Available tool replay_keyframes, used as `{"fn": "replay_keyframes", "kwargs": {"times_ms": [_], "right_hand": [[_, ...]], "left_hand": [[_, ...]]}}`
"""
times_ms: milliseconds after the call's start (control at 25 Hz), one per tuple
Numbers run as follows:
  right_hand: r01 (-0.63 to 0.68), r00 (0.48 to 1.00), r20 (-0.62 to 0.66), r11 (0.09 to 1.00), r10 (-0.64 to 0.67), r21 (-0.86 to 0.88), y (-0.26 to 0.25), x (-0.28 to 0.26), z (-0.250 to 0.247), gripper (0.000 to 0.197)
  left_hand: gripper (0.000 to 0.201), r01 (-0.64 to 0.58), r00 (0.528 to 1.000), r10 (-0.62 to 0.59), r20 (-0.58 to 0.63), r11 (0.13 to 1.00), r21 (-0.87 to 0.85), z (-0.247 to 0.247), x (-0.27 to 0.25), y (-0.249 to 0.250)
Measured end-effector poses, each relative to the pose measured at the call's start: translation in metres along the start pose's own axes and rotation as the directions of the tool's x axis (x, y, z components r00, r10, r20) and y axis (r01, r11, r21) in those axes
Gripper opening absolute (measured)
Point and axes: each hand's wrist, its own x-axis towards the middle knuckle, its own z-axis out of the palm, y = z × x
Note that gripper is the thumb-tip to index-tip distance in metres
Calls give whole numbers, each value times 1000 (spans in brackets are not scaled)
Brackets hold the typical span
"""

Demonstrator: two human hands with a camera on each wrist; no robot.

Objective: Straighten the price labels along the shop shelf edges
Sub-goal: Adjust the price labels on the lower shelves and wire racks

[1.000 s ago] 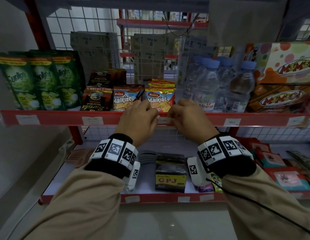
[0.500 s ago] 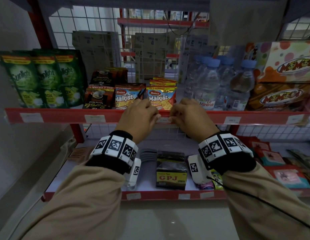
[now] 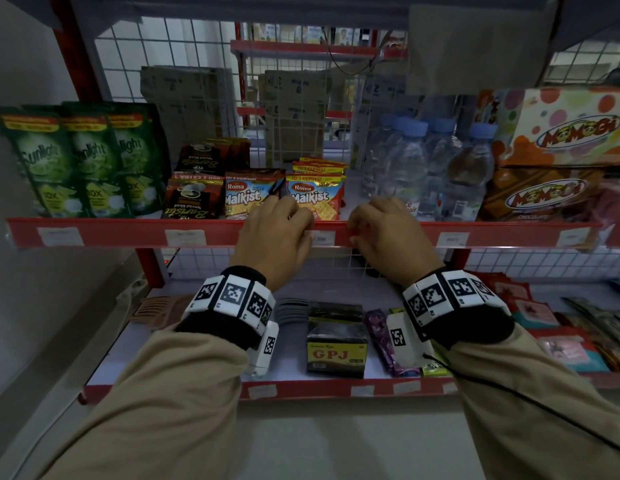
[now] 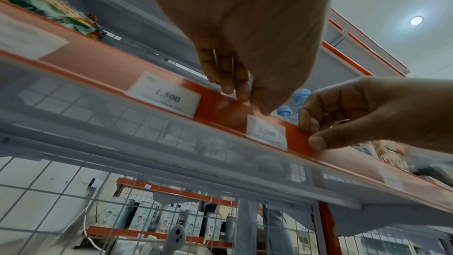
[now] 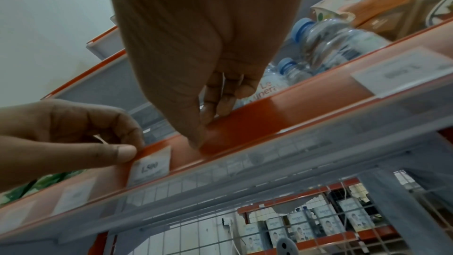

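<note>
The upper shelf's red edge strip (image 3: 128, 233) carries several white price labels behind a clear cover. One label reading 1.500 (image 3: 322, 238) (image 4: 266, 135) (image 5: 152, 166) sits between my hands. My left hand (image 3: 306, 225) (image 4: 250, 102) pinches the strip at that label's upper left corner, thumb in front and fingers curled over the top. My right hand (image 3: 353, 233) (image 5: 208, 123) pinches the strip just right of the label, with its thumb (image 4: 318, 143) flat on the front. A second 1.500 label (image 4: 164, 97) sits further left.
Malkist packets (image 3: 312, 199), water bottles (image 3: 422, 178), Sunlight pouches (image 3: 76, 161) and Momogi boxes (image 3: 551, 195) stand on the upper shelf right behind the strip. The lower shelf (image 3: 336, 389) holds a GPJ pack (image 3: 336, 351) and sachets. A wire grid backs the shelves.
My hands have drawn slightly apart along the strip, so more of the label between them shows. Both keep their pinch on the shelf edge.
</note>
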Motion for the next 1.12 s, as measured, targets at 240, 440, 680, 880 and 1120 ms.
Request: {"fn": "replay_keyframes", "kwargs": {"times_ms": [240,440,680,880,1120], "right_hand": [[-94,992,-101,972,74,-216,38,-26,-14,28],[-175,978,-160,939,132,-295,73,-46,-26,30],[-181,975,-156,969,155,-168,107,-58,-34,30],[-149,975,-182,983,129,-102,113,-59,-36,25],[-98,979,-189,985,71,-139,114,-63,-34,18]], "left_hand": [[37,-44,999,44,-5,998,-47,16,2,50],[54,-72,994,74,79,997,-26,36,13,104],[51,-121,992,121,33,993,3,48,31,128],[44,-74,997,74,21,997,15,52,41,137],[34,-87,996,83,-44,991,-100,60,40,143]]}}
